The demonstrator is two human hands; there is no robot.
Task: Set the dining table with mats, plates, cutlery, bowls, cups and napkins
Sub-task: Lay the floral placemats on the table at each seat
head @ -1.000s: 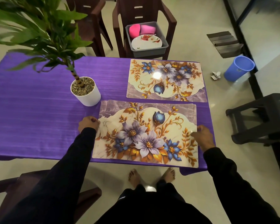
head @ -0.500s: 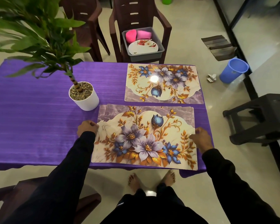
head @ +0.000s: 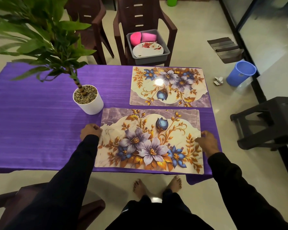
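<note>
So from my feed, the left hand [head: 90, 132] sits at the left edge of the near mat [head: 150, 141], fingers curled in and pinching that edge as far as I can make out. The right hand [head: 208, 142] is at the right edge of the same mat, fingers bent over the border with the thumb on top, so it's gripping it too. That near mat lies flat along the front edge of the counter [head: 32, 123], which has a purple cloth on it. Looks like there's more than one mat stacked there, since extra edges peek out along the far side. A second floral mat [head: 169, 87] lies just beyond it, close but not touching. Left of the mats there's a white pot [head: 89, 102] with a leafy plant, almost touching the near mat's corner. Past the counter, a grey tub [head: 148, 45] sits on a brown chair [head: 140, 17], holding a flowered plate [head: 148, 49] and pink cups [head: 142, 38].
</note>
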